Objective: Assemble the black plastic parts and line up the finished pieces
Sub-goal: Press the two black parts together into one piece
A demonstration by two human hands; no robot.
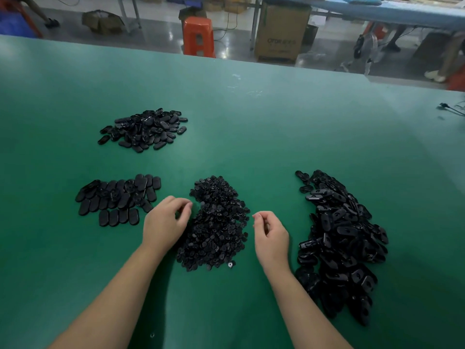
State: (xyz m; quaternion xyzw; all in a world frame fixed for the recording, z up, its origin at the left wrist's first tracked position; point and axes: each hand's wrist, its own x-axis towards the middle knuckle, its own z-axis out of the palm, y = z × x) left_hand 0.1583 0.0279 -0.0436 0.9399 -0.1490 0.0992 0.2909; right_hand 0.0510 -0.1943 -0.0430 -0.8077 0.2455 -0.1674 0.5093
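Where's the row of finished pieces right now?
In the head view, the lined-up pieces lie left of the left hand, nearer than the far pile.

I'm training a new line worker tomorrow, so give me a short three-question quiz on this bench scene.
1. True or false: the lined-up oval pieces lie to the left of the left hand.
2. Which heap lies between the two hands? A) small round parts B) large oval shells C) the far heap
3. Fill in: the right hand hovers with curled fingers between the small-parts heap and the ____ heap.

Key: 1 true; 2 A; 3 large oval shells.
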